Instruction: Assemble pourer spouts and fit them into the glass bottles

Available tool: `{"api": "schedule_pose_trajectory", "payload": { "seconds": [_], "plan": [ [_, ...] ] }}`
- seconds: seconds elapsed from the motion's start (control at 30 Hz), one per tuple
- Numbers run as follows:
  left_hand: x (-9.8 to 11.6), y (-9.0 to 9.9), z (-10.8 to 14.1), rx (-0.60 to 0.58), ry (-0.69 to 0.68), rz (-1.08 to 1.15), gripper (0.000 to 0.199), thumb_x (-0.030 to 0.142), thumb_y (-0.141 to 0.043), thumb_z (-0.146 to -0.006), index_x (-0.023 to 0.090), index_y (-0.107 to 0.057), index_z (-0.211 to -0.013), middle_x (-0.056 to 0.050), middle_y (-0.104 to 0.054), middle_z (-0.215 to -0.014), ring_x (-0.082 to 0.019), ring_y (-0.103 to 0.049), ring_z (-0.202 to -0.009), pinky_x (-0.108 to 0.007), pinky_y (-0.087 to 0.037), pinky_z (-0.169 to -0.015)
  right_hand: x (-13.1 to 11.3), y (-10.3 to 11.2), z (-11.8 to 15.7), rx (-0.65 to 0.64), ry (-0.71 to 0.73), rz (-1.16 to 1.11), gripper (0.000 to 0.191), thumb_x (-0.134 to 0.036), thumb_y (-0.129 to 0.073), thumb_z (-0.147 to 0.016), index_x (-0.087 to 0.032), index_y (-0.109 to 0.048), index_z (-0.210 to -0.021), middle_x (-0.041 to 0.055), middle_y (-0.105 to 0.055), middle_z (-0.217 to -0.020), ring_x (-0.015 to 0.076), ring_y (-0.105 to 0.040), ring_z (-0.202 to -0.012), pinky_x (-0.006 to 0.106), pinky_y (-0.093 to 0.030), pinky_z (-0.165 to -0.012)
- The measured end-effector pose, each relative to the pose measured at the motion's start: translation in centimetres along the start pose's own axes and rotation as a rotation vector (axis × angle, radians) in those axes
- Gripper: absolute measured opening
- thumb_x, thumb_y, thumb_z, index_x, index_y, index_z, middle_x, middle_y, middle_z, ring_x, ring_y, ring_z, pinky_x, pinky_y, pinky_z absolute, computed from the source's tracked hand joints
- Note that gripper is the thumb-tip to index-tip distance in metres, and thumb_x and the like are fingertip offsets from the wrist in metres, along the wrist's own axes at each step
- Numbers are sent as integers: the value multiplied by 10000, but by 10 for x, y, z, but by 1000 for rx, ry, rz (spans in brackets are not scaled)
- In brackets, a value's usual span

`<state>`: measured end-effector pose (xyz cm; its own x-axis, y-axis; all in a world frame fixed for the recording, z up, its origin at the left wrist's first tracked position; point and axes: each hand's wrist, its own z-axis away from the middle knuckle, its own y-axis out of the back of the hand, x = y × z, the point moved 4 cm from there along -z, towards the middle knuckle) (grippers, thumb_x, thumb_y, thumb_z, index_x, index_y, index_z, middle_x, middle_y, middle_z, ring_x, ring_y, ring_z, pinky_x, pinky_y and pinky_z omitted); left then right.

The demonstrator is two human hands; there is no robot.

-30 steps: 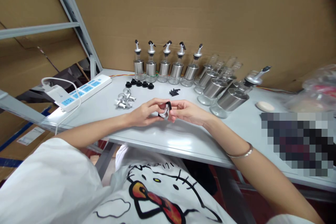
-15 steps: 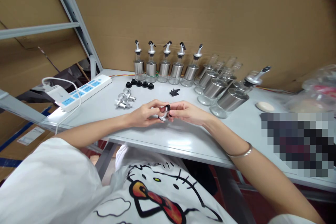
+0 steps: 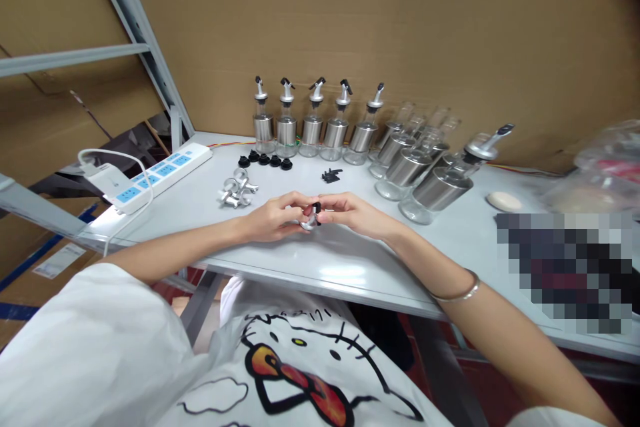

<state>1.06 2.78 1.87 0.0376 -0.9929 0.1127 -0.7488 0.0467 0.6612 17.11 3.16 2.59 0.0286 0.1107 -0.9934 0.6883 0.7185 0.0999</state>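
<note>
My left hand [image 3: 277, 217] grips a silver pourer spout [image 3: 310, 221] above the front of the grey table. On the right side of the spout, the fingertips of my right hand [image 3: 350, 213] pinch a small black flap [image 3: 317, 207]; fingers hide part of both pieces. Beyond my hands lies a little pile of black flaps [image 3: 331, 175]. To the left are several loose silver pourer spouts [image 3: 238, 189], and behind those sits a group of black stoppers [image 3: 265, 159].
Glass bottles with metal sleeves and pourers [image 3: 313, 130] line the cardboard wall. More bottles without pourers [image 3: 406, 167] stand right, beside a nearer bottle with one [image 3: 443, 187]. A white power strip [image 3: 163, 173] lies left. At right are a pale oval object [image 3: 504, 201] and plastic bags [image 3: 595, 180].
Both hands remain together around the spout, with the black flap turned slightly between the fingers. The view has shifted a little; the things on the table stay where they were.
</note>
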Motion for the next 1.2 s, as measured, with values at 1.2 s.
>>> {"api": "schedule_pose_trajectory", "payload": {
  "seconds": [1.2],
  "plan": [
    [-10,1,-1,42,222,214,353,245,-669,-838,198,-431,-1093,-153,-564,-1223,-132,-615,-872,-247,-523,-655,0,6,-2,68,47,225,285,-445,-538,-867,-162,-573,-885,30,-567,-859,151,-483,-787,310,-409,-815]
  ]
}}
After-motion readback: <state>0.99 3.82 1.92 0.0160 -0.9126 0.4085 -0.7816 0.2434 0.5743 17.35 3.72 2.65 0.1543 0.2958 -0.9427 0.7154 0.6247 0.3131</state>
